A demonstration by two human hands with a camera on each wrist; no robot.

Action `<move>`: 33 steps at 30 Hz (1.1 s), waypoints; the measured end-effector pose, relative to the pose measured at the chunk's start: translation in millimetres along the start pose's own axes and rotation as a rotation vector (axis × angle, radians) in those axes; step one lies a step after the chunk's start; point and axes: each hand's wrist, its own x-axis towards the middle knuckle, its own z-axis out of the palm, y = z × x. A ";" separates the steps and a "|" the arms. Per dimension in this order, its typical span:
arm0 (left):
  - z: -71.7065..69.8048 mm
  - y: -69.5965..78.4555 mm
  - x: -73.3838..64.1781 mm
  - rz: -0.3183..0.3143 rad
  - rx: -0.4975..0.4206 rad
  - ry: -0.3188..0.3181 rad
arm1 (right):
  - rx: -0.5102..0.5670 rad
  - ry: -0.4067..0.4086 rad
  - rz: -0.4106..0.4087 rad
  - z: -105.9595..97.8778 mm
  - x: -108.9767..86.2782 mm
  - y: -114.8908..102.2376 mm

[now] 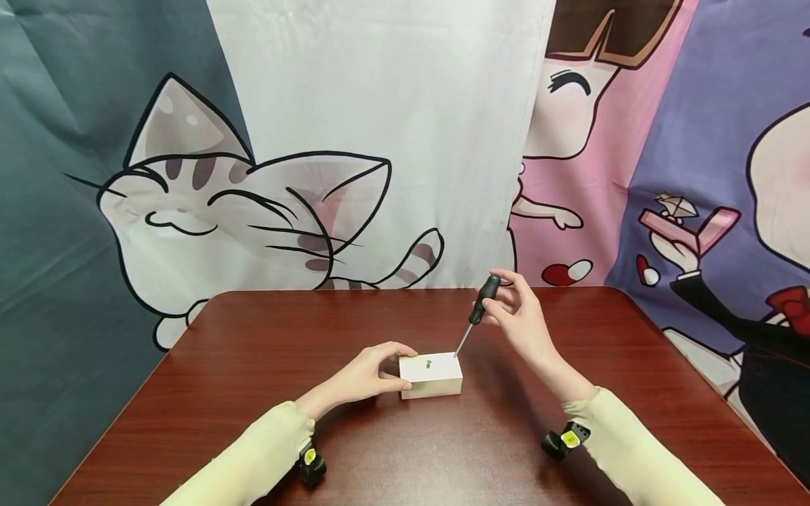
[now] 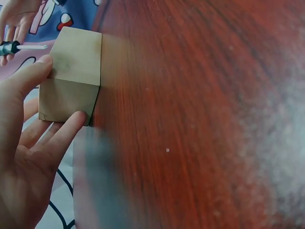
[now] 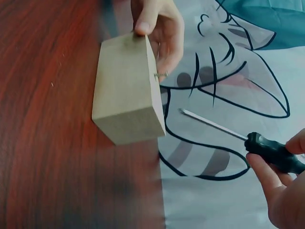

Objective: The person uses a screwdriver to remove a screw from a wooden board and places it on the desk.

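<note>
A pale wooden block (image 1: 432, 388) lies on the table in the head view, a small screw (image 3: 162, 75) standing out of its top face. My left hand (image 1: 363, 372) grips the block's left end, with the thumb on the near side and fingers at the far side and end. In my right hand (image 1: 522, 320) is a screwdriver (image 3: 274, 153) with a dark green handle, held between thumb and fingers. Its metal shaft slants down and left. The right wrist view shows the tip in the air above the block's right end, apart from the screw.
The reddish-brown wooden table (image 1: 253, 422) extends around the block on all sides. Behind it hangs a cartoon-printed cloth (image 1: 392, 84) with a large cat. Both wrists carry black strapped cameras (image 1: 560, 443) below pale yellow sleeves (image 1: 633, 436).
</note>
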 end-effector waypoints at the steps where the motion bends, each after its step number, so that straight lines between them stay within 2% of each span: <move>1: 0.4 0.1 -0.4 -0.003 -0.002 0.001 | 0.029 -0.004 -0.005 1.9 -1.1 0.0; 4: 1.4 1.0 -1.7 -0.004 -0.010 0.004 | 0.076 -0.020 -0.020 7.7 -5.2 -0.5; 14: 7.3 8.5 -7.0 -0.007 -0.049 -0.010 | 0.064 -0.056 -0.075 19.7 -21.2 0.2; 19: 10.2 10.5 -9.2 -0.015 -0.078 -0.014 | 0.063 -0.058 -0.099 20.7 -27.7 2.2; 29: 14.5 11.1 -11.1 -0.015 -0.081 -0.013 | 0.064 -0.089 -0.104 19.9 -37.4 3.2; 33: 16.1 10.7 -12.3 -0.015 -0.102 -0.008 | 0.025 -0.092 -0.106 19.7 -38.1 1.8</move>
